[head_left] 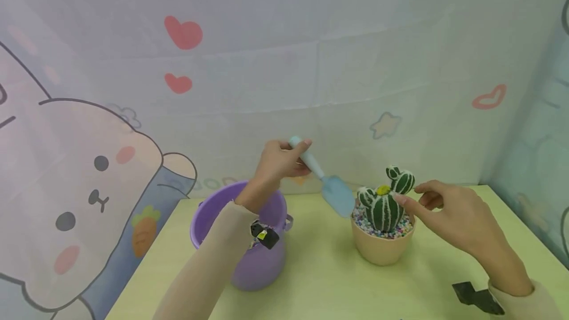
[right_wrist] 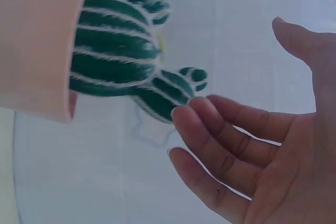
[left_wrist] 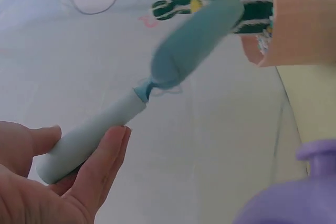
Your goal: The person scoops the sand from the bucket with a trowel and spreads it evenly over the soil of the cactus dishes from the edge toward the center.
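Note:
My left hand [head_left: 280,162] grips the pale handle of a small light-blue trowel [head_left: 339,195], its blade tilted down toward the rim of a peach pot [head_left: 383,247]. In the pot a green cactus [head_left: 386,211] with white stripes and a yellow flower stands in multicoloured pebbles [head_left: 403,228]. The left wrist view shows the trowel handle [left_wrist: 94,137] between thumb and fingers. My right hand [head_left: 462,216] is beside the cactus, holding nothing, its fingers loosely bent. In the right wrist view its fingertips are right at the small arm of the cactus [right_wrist: 168,95].
A purple bucket [head_left: 262,270] stands on the yellow table [head_left: 320,270] under my left forearm, partly hidden by it. Some pebbles show inside it. Behind the table hangs a cloth [head_left: 346,63] printed with a cartoon rabbit, hearts and stars.

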Tool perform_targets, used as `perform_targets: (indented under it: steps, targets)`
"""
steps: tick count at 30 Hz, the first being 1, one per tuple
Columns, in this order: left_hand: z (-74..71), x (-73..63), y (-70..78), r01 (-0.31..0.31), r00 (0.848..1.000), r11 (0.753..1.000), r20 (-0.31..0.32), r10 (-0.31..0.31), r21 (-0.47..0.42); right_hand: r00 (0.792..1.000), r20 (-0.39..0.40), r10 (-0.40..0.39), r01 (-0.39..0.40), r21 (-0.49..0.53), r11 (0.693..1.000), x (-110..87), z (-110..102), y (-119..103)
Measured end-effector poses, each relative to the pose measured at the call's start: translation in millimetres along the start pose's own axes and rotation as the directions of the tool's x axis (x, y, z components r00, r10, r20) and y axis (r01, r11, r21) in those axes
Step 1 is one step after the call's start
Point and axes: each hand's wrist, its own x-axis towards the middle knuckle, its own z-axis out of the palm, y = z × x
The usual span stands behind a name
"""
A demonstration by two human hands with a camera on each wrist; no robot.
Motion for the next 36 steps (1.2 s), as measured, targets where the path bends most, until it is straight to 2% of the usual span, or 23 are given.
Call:
perform_targets:
  steps: [4, 7, 13, 21, 30, 33, 36]
  targets:
    - [-13.3, -4.1, 3.8, -0.005, 1.0, 0.997, 0.002, 0.005, -0.08, 0.999, -0.033, -0.014, 0.016, 0.053, 0.998, 2.1, -3.8, -8.8]
    - [-21.8, -9.1, 5.7, -0.009, 1.0, 0.993, -0.018, 0.006, -0.118, 0.998, -0.055, -0.029, 0.035, 0.102, 0.994, 4.9, -2.6, -17.0]
    - [-39.6, -18.3, 2.5, -0.049, 0.997, 0.989, -0.059, 0.041, -0.142, 0.991, -0.082, -0.106, 0.122, 0.213, 0.969, 11.8, 7.9, -38.4]
    - [-67.1, -24.4, -2.6, -0.089, 0.989, 0.982, -0.129, 0.067, -0.169, 0.977, -0.042, -0.208, 0.211, 0.303, 0.929, 22.5, 30.0, -65.7]
    - [-109.0, -38.8, -5.9, -0.112, 0.979, 0.987, -0.185, 0.089, -0.117, 0.963, 0.051, -0.266, 0.223, 0.409, 0.885, 35.6, 62.8, -97.5]
    - [-122.2, -43.8, -9.0, -0.115, 0.976, 0.987, -0.198, 0.091, -0.111, 0.953, 0.081, -0.293, 0.236, 0.407, 0.882, 41.0, 70.7, -105.3]
    - [-134.2, -46.3, -12.8, -0.123, 0.973, 0.986, -0.21, 0.098, -0.108, 0.946, 0.129, -0.299, 0.232, 0.375, 0.898, 45.2, 78.8, -111.1]
